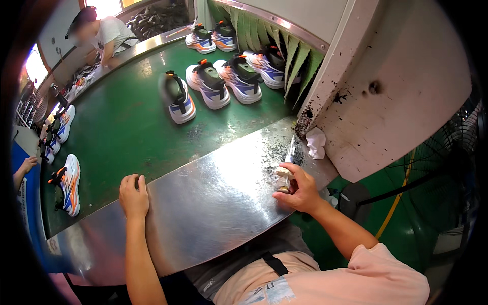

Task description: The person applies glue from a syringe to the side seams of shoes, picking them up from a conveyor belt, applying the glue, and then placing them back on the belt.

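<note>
My right hand (301,190) is closed around a slim tool (283,179) with a pale, ragged, wrapped-looking handle. A narrow silvery part (291,148) points away from the hand, over black specks on the metal ledge (213,198); I cannot tell the tool's exact kind. At the left, my left hand (134,197) rests curled on the ledge's far edge, beside the green surface. A small dark spot shows between its thumb and finger, too small to name. Beyond it stands a single white, orange and purple sports shoe (180,99), its toe blurred.
More matching shoes (209,86) stand farther back, some beside green hanging strips (300,61). Other shoes (68,185) line the left side. Crumpled white paper (315,143) lies by a stained panel (391,91). A fan (437,147) stands right. Another person (114,38) works far left; another person's hand (29,163) shows at the left edge.
</note>
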`<state>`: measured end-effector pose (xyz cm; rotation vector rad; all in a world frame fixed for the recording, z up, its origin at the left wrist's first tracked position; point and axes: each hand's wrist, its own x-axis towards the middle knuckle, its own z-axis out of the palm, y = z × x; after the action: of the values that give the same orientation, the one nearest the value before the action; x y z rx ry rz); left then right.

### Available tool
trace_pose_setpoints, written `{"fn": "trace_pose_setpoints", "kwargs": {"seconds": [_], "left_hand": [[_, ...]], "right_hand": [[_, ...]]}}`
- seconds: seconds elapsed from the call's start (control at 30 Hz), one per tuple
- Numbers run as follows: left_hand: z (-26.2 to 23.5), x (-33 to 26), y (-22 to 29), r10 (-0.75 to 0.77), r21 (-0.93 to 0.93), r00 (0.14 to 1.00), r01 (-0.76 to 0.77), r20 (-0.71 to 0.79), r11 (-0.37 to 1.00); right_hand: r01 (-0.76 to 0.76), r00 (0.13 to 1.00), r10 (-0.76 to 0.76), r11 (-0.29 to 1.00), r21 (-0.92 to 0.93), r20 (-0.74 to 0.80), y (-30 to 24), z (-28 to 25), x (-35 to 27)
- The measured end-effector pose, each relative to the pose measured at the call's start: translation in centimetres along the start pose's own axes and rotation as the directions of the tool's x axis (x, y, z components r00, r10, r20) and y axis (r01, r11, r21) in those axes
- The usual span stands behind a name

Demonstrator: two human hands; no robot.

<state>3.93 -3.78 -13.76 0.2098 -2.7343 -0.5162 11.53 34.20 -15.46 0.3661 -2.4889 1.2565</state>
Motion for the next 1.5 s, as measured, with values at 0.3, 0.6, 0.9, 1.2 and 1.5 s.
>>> {"fn": "trace_pose_setpoints", "kwargs": {"seconds": [0.3,0.6,0.9,1.2,1.5], "left_hand": [[0.8,-0.1,0.3,0.017,-0.010,1.000,-0.018,-0.018,1.000],[2.1,0.0,-0.9,0.064,-0.002,0.995,-0.064,-0.073,0.998],[2.5,0.5,-2.0,0.019,-0.004,0.999,-0.019,-0.040,1.000],[2.4,0.3,-1.7,0.007,0.012,0.999,-0.006,-0.032,1.000],[2.2,0.1,-1.4,0.017,-0.011,0.999,-0.017,-0.030,1.000]], "right_hand": [[-0.026,1.000,0.026,1.000,0.007,-0.013,0.3,0.1,-0.1],[0.039,0.998,-0.039,0.999,-0.013,-0.049,0.5,0.9,-0.5],[-0.047,0.996,0.048,0.999,0.022,-0.075,0.3,2.3,-0.1],[-0.073,0.993,0.076,0.997,0.033,-0.088,0.2,2.3,-0.5],[-0.089,0.994,0.090,0.996,0.023,-0.059,-0.1,1.7,-0.5]]}}
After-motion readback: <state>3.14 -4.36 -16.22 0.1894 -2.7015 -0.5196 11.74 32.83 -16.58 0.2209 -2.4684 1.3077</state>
